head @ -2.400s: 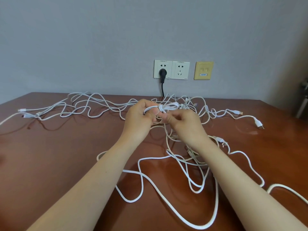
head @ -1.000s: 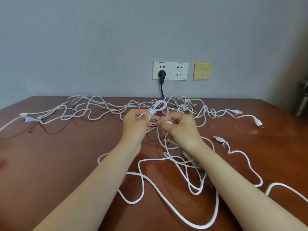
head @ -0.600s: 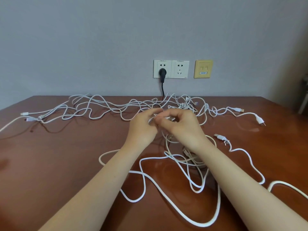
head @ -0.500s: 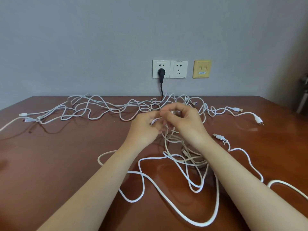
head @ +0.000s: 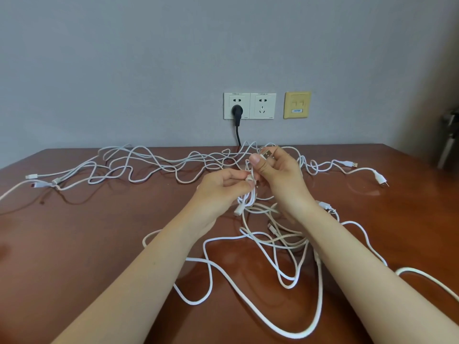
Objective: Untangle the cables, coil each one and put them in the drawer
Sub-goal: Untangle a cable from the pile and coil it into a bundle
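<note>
- Step in hand, as I read it: freeing one end from the tangle. No cable is coiled yet, and the drawer is not in view.
- Right hand (head: 280,177): thumb and fingers clamped on a USB plug (head: 266,153), metal end pointing up, held above the table's (head: 99,244) far-middle.
- Left hand (head: 221,187): fingertips pinched on a small knot (head: 249,179) of strands, just beside the right thumb. A loose connector hangs below it.
- To do it well:
  - Keep the left pinch fixed as the anchor.
  - Feed the plug back through the loop it came out of.
  - Don't haul on it, since pulling probably tightens the knot.
  - Follow that one lead by hand to its other end before coiling.
- Risk: strands look alike, so it is easy to track the wrong one where they cross.
- Cables (head: 285,240):
  - All white, thin, limp and of mixed thickness.
  - The densest snarl lies under and near the wrists, toward the near-right of the table.
  - A thick lead loops toward the near edge.
  - Long runs trail along the far edge to small connectors (head: 37,183) at the left edge.
  - A two-pin plug (head: 380,178) lies near the far-right corner.
- The black plug (head: 237,111) in the wall socket (head: 237,98) is separate. Its lead drops behind the table, so leave it.
</note>
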Demonstrator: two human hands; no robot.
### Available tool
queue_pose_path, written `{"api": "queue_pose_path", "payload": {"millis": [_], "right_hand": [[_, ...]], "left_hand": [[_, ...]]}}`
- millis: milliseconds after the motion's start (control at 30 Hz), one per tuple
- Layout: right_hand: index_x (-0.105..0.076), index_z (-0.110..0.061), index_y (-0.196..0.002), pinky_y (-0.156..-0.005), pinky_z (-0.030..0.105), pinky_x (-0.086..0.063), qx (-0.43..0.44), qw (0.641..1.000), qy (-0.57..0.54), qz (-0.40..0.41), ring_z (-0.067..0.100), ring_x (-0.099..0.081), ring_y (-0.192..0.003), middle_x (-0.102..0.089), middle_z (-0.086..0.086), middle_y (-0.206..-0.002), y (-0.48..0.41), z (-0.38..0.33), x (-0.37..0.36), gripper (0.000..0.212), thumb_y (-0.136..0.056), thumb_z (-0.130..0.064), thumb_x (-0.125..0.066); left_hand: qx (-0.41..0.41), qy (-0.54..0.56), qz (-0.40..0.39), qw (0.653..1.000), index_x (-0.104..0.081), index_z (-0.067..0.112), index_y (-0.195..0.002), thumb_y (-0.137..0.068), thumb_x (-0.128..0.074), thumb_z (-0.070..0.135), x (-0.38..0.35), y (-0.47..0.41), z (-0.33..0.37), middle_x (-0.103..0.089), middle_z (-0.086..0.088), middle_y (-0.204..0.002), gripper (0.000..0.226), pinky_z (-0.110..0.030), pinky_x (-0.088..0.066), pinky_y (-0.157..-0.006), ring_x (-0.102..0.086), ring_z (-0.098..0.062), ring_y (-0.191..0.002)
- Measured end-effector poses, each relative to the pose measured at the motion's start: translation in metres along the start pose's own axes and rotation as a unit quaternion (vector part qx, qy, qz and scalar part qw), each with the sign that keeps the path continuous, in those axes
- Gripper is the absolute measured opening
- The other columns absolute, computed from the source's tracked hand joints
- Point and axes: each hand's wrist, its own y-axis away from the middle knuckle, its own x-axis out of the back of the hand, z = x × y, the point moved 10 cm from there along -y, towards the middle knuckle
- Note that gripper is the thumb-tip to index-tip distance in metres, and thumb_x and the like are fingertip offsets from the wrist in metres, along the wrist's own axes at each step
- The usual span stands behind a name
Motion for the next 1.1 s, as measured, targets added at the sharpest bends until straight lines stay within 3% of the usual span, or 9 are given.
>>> {"api": "queue_pose_path", "payload": {"millis": [267, 433, 567, 700, 867, 1100], "right_hand": [[-0.051, -0.003, -0.073, -0.054, 0.020, -0.039, -0.021, 1.000, 0.010, -0.015, 0.011, -0.044, -0.052, -0.047, 0.002, -0.055, 0.002, 0.008, -0.007, 0.020, -0.092, -0.008, -0.052], [-0.062, -0.016, -0.089, -0.075, 0.027, -0.049, -0.020, 0.998, 0.032, -0.043, 0.017, -0.056, -0.078, -0.060, 0.008, -0.084, 0.005, 0.008, -0.017, 0.022, -0.096, -0.007, -0.044], [-0.061, -0.008, -0.108, -0.063, 0.014, -0.053, -0.047, 0.998, -0.038, 0.002, 0.007, -0.060, -0.071, -0.061, 0.001, -0.081, 0.005, 0.010, -0.011, 0.021, -0.095, -0.003, -0.045], [-0.057, -0.011, -0.091, -0.059, 0.017, -0.055, -0.097, 0.989, -0.094, 0.064, 0.006, -0.059, -0.056, -0.058, 0.006, -0.071, 0.007, 0.015, 0.003, 0.010, -0.089, -0.001, -0.056], [-0.064, -0.005, -0.075, -0.051, 0.014, -0.053, -0.177, 0.977, -0.103, 0.065, 0.003, -0.057, -0.044, -0.060, -0.003, -0.049, 0.011, 0.023, 0.005, 0.012, -0.085, 0.000, -0.061], [-0.063, -0.001, -0.073, -0.045, 0.015, -0.051, -0.209, 0.973, -0.085, 0.055, 0.006, -0.060, -0.043, -0.062, 0.001, -0.049, 0.011, 0.025, 0.007, 0.010, -0.083, 0.002, -0.062]], "left_hand": [[0.002, 0.037, -0.005, 0.999, -0.066, 0.022, -0.086, -0.085, -0.058, -0.007, 0.000, 0.000, 0.000, -0.071, -0.001, -0.078, 0.030, -0.021, -0.055, -0.069, -0.067, -0.010, -0.070], [-0.019, 0.037, 0.013, 0.999, -0.065, 0.022, -0.086, -0.084, -0.061, -0.006, 0.006, 0.000, 0.003, -0.071, 0.010, -0.068, 0.029, -0.023, -0.055, -0.073, -0.067, -0.002, -0.067], [-0.030, 0.043, 0.029, 0.998, -0.063, 0.024, -0.087, -0.083, -0.063, -0.004, 0.012, -0.001, 0.008, -0.070, 0.009, -0.075, 0.028, -0.021, -0.054, -0.071, -0.065, -0.004, -0.071], [-0.029, 0.039, 0.046, 0.998, -0.060, 0.024, -0.087, -0.083, -0.061, -0.006, 0.013, -0.001, 0.008, -0.066, 0.004, -0.083, 0.030, -0.023, -0.052, -0.071, -0.063, -0.009, -0.075], [-0.042, 0.023, 0.045, 0.998, -0.058, 0.024, -0.088, -0.082, -0.062, -0.006, 0.014, -0.001, 0.007, -0.065, 0.006, -0.081, 0.030, -0.020, -0.050, -0.063, -0.060, -0.010, -0.074], [-0.070, 0.004, 0.025, 0.997, -0.057, 0.027, -0.090, -0.081, -0.062, -0.007, 0.007, 0.001, 0.010, -0.066, 0.007, -0.085, 0.036, -0.022, -0.049, -0.062, -0.055, -0.015, -0.080]]}}
